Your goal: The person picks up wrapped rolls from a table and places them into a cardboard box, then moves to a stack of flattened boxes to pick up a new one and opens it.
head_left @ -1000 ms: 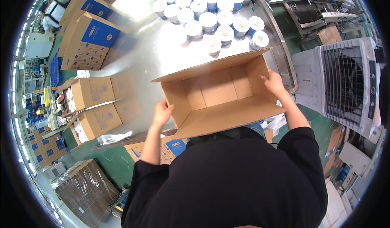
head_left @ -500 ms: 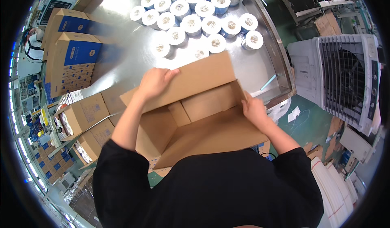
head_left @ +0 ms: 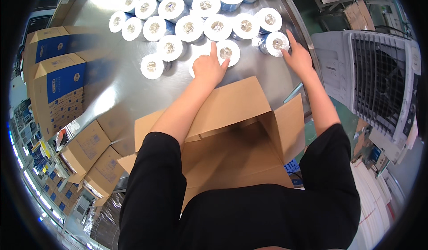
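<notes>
An open brown cardboard box (head_left: 227,100) stands in front of my body, its flaps spread and the visible interior bare. Beyond it, several white-topped rolls (head_left: 188,28) with blue sides and shiny, crumpled centres stand on a metal table. My left hand (head_left: 209,69) reaches over the box's far flap, fingers apart, at the near edge of one roll (head_left: 227,53); whether it touches is unclear. Another roll is mostly hidden beneath that hand. My right hand (head_left: 299,59) is open, thumb and index finger spread beside the rightmost near roll (head_left: 274,44). Neither hand holds anything.
Brown-and-blue cartons (head_left: 60,89) stand along the table's left side, with open boxes (head_left: 87,147) nearer me. The metal table (head_left: 111,74) has a raised right edge. A light-blue strip (head_left: 293,92) lies near that edge. A grey air cooler (head_left: 374,80) stands to the right.
Both hands have let go of the cardboard box and reached forward to the rolls. The box's right flap now stands outward. The view has shifted, so the rolls appear nearer.
</notes>
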Available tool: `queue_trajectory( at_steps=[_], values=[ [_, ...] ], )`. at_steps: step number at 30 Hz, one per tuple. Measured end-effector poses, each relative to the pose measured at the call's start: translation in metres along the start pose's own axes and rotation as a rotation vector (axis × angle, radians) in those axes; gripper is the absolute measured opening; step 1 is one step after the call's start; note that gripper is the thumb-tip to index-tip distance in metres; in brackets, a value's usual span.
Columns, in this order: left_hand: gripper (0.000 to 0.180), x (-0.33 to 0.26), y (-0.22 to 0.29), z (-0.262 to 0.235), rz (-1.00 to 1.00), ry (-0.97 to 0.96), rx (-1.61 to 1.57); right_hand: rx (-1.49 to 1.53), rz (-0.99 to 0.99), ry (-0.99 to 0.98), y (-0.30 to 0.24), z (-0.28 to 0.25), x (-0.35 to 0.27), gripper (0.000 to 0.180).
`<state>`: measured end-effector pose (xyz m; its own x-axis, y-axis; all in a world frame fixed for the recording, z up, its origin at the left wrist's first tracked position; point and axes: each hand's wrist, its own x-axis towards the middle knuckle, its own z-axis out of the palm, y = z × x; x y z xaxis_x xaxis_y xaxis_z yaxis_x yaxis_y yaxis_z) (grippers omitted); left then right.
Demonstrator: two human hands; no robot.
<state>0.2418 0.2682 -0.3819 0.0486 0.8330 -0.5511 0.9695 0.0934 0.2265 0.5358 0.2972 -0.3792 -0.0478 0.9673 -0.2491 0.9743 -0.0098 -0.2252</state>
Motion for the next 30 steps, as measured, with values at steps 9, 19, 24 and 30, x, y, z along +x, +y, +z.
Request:
queue_trajectory(
  at_steps=[9,19,24,30],
  values=[
    [0.069,0.028,-0.008,0.029,-0.407,-0.08,-0.291,0.158,-0.178,-0.325,-0.006,0.017,0.084,0.082],
    [0.048,0.031,-0.003,0.017,-0.446,0.113,-0.316,0.151,-0.032,-0.141,-0.02,0.046,0.053,0.078],
    [0.036,0.007,-0.09,-0.042,-0.142,0.021,-0.831,0.235,-0.032,-0.159,-0.023,-0.006,0.034,0.062],
    [0.024,-0.156,-0.138,-0.165,0.123,0.489,-1.322,0.422,0.008,0.184,-0.027,-0.125,-0.035,0.062]
  ],
)
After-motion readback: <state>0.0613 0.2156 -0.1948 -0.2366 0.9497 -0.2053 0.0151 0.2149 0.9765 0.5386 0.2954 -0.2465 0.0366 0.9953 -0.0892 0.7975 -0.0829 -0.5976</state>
